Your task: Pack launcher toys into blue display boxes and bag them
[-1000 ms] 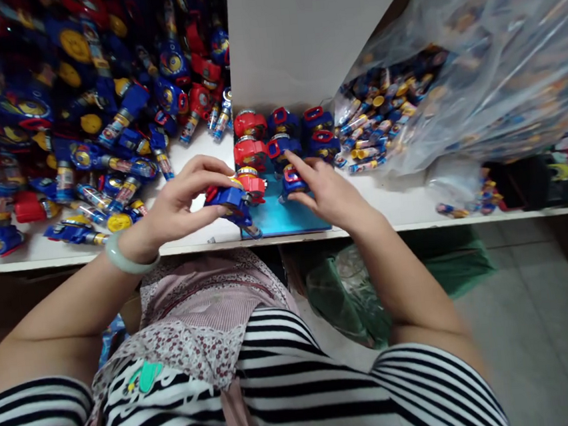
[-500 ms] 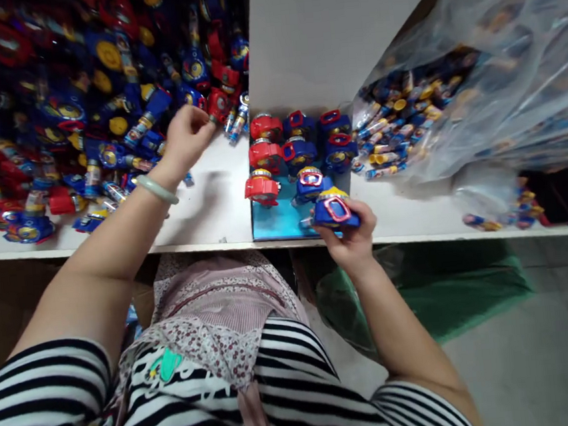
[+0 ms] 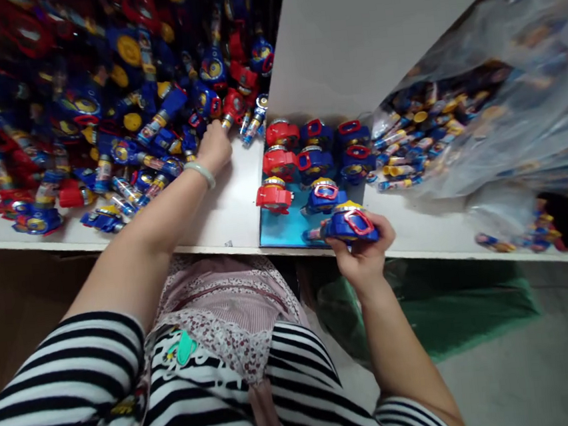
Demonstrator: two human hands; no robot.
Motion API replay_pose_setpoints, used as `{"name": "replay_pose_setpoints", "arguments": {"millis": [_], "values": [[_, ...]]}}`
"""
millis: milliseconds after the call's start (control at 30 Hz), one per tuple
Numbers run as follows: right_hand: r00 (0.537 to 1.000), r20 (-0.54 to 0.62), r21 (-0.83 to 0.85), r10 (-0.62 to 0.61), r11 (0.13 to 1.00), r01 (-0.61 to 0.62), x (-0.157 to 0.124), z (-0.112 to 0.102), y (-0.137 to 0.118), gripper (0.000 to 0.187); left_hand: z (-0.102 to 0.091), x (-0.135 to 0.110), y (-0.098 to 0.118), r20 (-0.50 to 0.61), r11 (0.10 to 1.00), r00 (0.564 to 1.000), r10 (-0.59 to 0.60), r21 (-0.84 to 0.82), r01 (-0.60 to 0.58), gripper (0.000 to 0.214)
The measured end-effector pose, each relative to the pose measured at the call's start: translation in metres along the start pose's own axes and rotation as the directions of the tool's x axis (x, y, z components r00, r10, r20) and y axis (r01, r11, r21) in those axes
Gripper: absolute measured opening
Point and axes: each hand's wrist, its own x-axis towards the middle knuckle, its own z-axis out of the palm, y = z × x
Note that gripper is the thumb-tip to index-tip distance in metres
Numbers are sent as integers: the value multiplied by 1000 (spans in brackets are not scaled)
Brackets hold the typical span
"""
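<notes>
My right hand [image 3: 366,255] is closed around a blue toy [image 3: 350,225] with a yellow top, a red-framed front and a clear tube sticking out to the left. It holds this toy over the front edge of a blue-bottomed box [image 3: 283,232]. Inside the box stand rows of similar toys, red ones [image 3: 275,197] at the left and blue ones [image 3: 323,196] beside them. At the near edge of a big heap, my left hand [image 3: 216,147] has its fingers closed at the tube end of a red toy [image 3: 234,104]; its fingertips are partly hidden.
The heap of red and blue toys [image 3: 82,102] covers the left of the white table [image 3: 228,211]. A pale upright panel [image 3: 342,33] rises behind the box. To the right, a clear plastic bag [image 3: 501,125] spills small tubes [image 3: 422,136]. Green sheeting [image 3: 454,310] lies below the table edge.
The whole view has shifted, so things sit farther right and lower. My left hand has moved right, its fingers closer in at the red toy's tube. The right hand still holds the blue toy.
</notes>
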Motion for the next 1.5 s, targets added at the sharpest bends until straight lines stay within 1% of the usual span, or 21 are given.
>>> {"name": "replay_pose_setpoints", "arguments": {"millis": [100,167,233,300,367,400,433,500,567,600,633,700,767,800,867,1067,1200,1333,1367,1400,1500], "values": [[994,108,0,0,1000,0,0,3,0,67,-17,-14,-9,105,957,991,79,-287,-46,26],[989,144,10,-36,999,35,0,7,2,63,-31,-36,-18,144,863,967,209,-492,-113,28],[983,180,-17,-32,999,36,1,6,-1,64,-42,-68,-29,118,762,938,327,-620,-188,35],[976,219,-110,-2,994,27,5,-2,-14,70,-49,-107,-37,57,656,908,414,-710,-255,43],[985,170,-215,-29,974,66,11,-11,-37,77,-51,-150,-36,-31,571,865,500,-739,-356,41],[989,127,-222,-72,970,99,14,-13,-52,80,-50,-170,-32,-84,538,827,556,-723,-434,37],[989,94,-186,-116,974,132,16,-12,-67,83,-49,-188,-25,-131,503,772,622,-689,-522,34],[982,89,-23,-167,985,170,21,-3,-92,87,-46,-214,-9,-163,419,624,764,-610,-672,31],[979,94,107,-182,979,171,25,9,-105,82,-45,-223,3,-126,351,504,854,-575,-739,35],[982,53,123,-182,977,175,26,14,-106,78,-44,-221,7,-114,334,476,872,-574,-748,39],[983,-2,111,-185,977,184,27,17,-103,72,-43,-215,9,-126,340,489,863,-570,-748,41],[979,-50,50,-196,979,199,27,18,-93,67,-42,-196,8,-209,420,603,770,-546,-725,41],[978,32,-36,-207,977,208,24,17,-81,66,-38,-174,8,-263,504,700,664,-533,-679,32],[973,93,-80,-212,972,220,23,18,-78,63,-36,-165,9,-267,530,719,642,-524,-667,27],[958,167,-146,-233,955,257,19,22,-74,58,-30,-154,15,-242,540,704,668,-494,-682,20],[921,215,-184,-324,913,364,19,30,-78,61,-19,-148,30,-276,471,640,717,-484,-737,22],[911,331,-209,-244,923,323,23,28,-77,60,-18,-146,26,-242,446,620,746,-510,-736,27],[906,394,-285,-155,917,281,21,43,-73,52,-18,-143,19,-168,398,561,810,-544,-738,34],[906,400,-302,-142,912,276,20,46,-74,55,-19,-138,18,-168,401,567,807,-549,-733,35],[905,406,-323,-126,907,271,19,46,-76,60,-22,-128,17,-178,426,594,784,-541,-725,36],[912,401,-413,-86,872,264,15,33,-91,76,-34,-73,22,-224,630,721,656,-363,-686,33]]}}
